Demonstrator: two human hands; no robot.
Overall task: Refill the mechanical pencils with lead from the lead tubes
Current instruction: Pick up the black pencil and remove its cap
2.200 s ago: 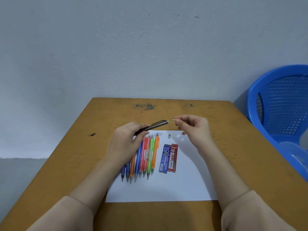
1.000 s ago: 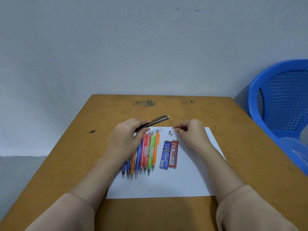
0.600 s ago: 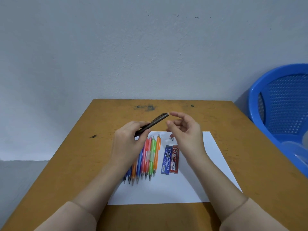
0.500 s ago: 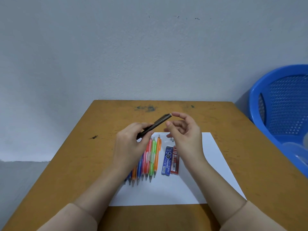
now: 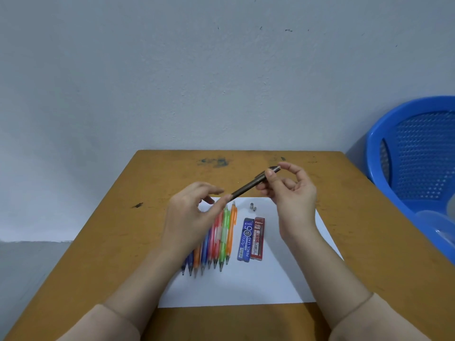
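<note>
Right hand (image 5: 293,193) newly on dark pencil (image 5: 248,187); "2B" tube (image 5: 257,238) nearby

Table (image 5: 369,230): wood-look top, matt orange-brown, scuffed, dark smudges. Paper sheet (image 5: 246,286): plain white, matt, smooth. Coloured pencils (image 5: 222,232): translucent plastic, glossy. Dark pencil (image 5: 248,186): brown-grey barrel, smooth, slight sheen; can't tell metal from plastic. Blue lead tube (image 5: 246,239) and red lead tube (image 5: 257,239): glossy plastic, printed labels. Two small caps (image 5: 252,207): silvery, look like metal. Chair (image 5: 418,153): blue moulded plastic, perforated, shiny. Wall (image 5: 197,82): matt paint, slightly rough, specks. Sleeves (image 5: 110,323): beige cloth, matt.
</note>
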